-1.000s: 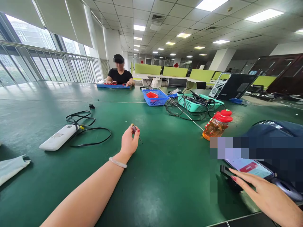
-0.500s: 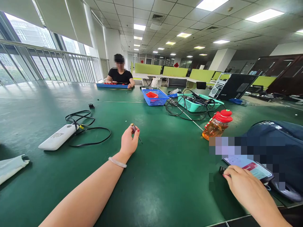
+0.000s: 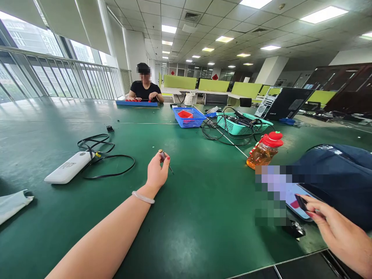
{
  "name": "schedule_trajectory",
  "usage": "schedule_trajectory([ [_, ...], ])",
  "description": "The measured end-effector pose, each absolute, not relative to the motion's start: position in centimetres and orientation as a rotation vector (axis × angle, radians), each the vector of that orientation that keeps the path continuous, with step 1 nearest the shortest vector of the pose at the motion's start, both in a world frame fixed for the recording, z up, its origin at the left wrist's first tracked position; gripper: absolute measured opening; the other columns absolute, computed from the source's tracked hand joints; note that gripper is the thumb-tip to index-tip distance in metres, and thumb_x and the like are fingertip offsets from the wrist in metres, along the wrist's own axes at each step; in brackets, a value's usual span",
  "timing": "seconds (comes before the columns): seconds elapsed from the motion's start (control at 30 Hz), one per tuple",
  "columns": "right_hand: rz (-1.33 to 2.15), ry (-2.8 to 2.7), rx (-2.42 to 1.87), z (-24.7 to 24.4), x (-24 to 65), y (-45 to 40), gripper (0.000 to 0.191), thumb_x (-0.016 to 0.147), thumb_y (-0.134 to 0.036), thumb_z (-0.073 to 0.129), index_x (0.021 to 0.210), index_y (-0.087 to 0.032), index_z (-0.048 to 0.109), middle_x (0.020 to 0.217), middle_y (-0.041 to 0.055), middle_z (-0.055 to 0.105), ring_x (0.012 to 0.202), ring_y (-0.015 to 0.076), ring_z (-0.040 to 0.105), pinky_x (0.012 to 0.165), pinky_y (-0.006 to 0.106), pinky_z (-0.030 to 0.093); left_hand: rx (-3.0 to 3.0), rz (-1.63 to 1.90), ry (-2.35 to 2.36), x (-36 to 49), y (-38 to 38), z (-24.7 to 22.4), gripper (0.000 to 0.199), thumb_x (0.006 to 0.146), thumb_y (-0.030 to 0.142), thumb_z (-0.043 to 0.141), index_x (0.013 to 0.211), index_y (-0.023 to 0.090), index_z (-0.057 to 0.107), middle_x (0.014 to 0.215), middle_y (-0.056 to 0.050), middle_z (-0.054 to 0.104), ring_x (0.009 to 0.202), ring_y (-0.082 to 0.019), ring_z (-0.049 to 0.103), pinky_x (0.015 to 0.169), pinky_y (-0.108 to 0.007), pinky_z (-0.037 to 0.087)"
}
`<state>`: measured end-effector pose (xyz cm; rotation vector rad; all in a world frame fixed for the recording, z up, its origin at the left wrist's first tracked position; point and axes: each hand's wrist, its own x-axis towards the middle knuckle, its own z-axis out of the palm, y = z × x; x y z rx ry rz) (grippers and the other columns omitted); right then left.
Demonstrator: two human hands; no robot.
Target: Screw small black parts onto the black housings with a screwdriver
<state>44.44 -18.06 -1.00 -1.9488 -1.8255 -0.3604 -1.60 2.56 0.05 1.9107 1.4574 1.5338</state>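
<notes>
My left hand [image 3: 157, 169] is closed around a small screwdriver [image 3: 162, 155], its thin shaft pointing down to the right over the green table [image 3: 186, 217]. At the right, my right hand [image 3: 328, 219] pinches a small black piece [image 3: 301, 202] between thumb and fingers, over a lit phone [image 3: 299, 193]. A small black, shiny object [image 3: 296, 229] lies on the table just left of that hand; its details are too small to tell. Part of the phone's surroundings is pixelated.
A white power bank [image 3: 69, 167] with a black cable is at left. Farther back are a blue basket [image 3: 188, 122], a teal basket [image 3: 236, 128] and a bottle [image 3: 263, 153]. A dark blue bag [image 3: 340, 174] stands right. A person [image 3: 144, 91] sits across the table.
My right hand has moved right and turned, lifting the black piece over the phone. The small shiny object now shows beside it. My left hand keeps its hold on the screwdriver.
</notes>
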Motion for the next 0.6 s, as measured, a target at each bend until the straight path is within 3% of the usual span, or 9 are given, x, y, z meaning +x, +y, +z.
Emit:
schedule_trajectory([
  [0.1, -0.258, -1.887, -1.951, -2.0, 46.8, -19.0, 0.027, 0.084, -0.042, 0.044, 0.102, -0.025, 0.055, 0.109, 0.0101, 0.072, 0.096, 0.027, 0.072, 0.078, 0.037, 0.059, 1.914, 1.535, 1.449, -1.5, 2.6, 0.1, 0.02, 0.088, 0.038, 0.046, 0.085, 0.021, 0.056, 0.078, -0.003, 0.064, 0.073, -0.018, 0.059, 0.075, -0.033, 0.047],
  [0.23, -0.07, -2.061, -1.929, -3.1, 47.0, -19.7, 0.041, 0.089, -0.038, 0.044, 0.128, -0.026, 0.054, 0.126, 0.0094, 0.066, 0.114, 0.0259, 0.065, 0.094, 0.035, 0.056, 1.912, 1.542, 1.448, -1.6, 2.5, 0.1, 0.019, 0.087, 0.037, 0.047, 0.086, 0.021, 0.056, 0.079, -0.004, 0.065, 0.074, -0.018, 0.06, 0.076, -0.033, 0.048],
  [0.43, -0.176, -2.142, -1.976, -3.6, 45.8, -20.0, 0.043, 0.088, -0.044, 0.05, 0.126, -0.028, 0.061, 0.122, 0.0061, 0.069, 0.112, 0.0295, 0.065, 0.098, 0.043, 0.055, 1.916, 1.547, 1.461, -1.6, 2.5, 0.1, 0.019, 0.088, 0.036, 0.047, 0.085, 0.021, 0.057, 0.078, -0.003, 0.066, 0.072, -0.017, 0.059, 0.074, -0.033, 0.048],
  [0.6, -0.241, -2.136, -1.965, -3.4, 45.2, -19.9, 0.041, 0.088, -0.044, 0.05, 0.123, -0.028, 0.065, 0.116, 0.0066, 0.071, 0.108, 0.0299, 0.067, 0.095, 0.042, 0.057, 1.921, 1.544, 1.443, -1.6, 2.4, 0.2, 0.019, 0.088, 0.036, 0.047, 0.085, 0.021, 0.057, 0.077, -0.003, 0.065, 0.072, -0.017, 0.059, 0.074, -0.032, 0.048],
])
